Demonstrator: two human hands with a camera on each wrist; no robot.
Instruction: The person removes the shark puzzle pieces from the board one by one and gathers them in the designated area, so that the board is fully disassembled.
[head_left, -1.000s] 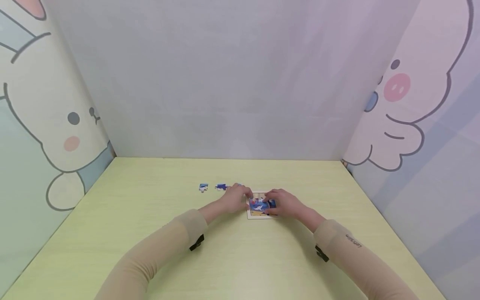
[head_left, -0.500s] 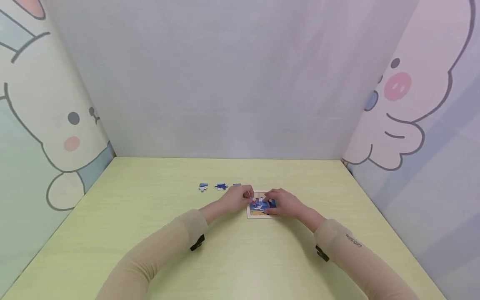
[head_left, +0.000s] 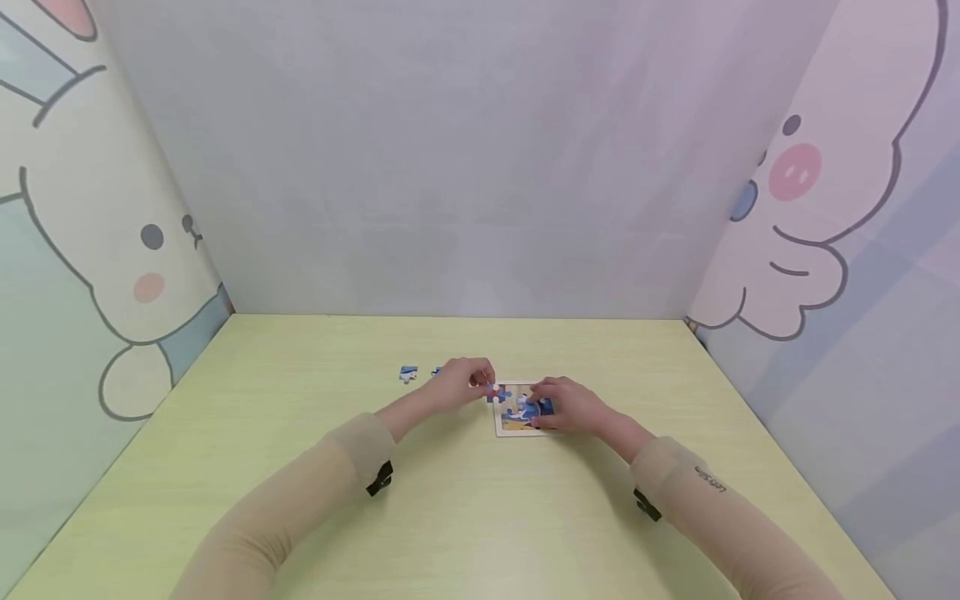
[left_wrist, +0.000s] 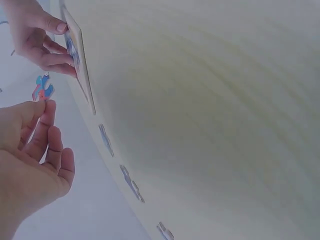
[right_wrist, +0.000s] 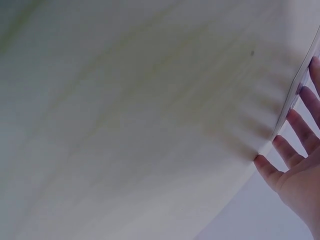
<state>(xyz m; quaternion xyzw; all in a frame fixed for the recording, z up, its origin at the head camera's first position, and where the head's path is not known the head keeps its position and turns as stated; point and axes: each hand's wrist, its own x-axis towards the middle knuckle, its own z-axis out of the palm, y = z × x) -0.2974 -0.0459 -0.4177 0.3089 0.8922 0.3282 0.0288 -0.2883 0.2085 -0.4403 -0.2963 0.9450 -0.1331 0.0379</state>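
Note:
A jigsaw piece (head_left: 497,393) in blue and red is pinched between the thumb and forefinger of my left hand (head_left: 456,385), held raised over the left edge of a pale-rimmed puzzle board (head_left: 517,433). In the left wrist view that piece (left_wrist: 43,89) is clear of the board, and my other left fingers curl loosely. My right hand (head_left: 573,407) rests on the board's right side with fingers spread, covering part of its blue sea picture. In the right wrist view the fingers of my right hand (right_wrist: 300,150) look fairly straight, their tips at the board and tabletop.
Left of the board lies a loose blue-and-white piece (head_left: 408,374). Another loose piece (head_left: 437,372) is partly behind my left hand. The left wrist view shows a third piece (left_wrist: 105,140) nearest the board. Fabric walls surround the pale table (head_left: 300,350).
My left hand has lifted the red-and-blue piece from the board's left part and moved slightly up and left with it. The right hand stays on the board.

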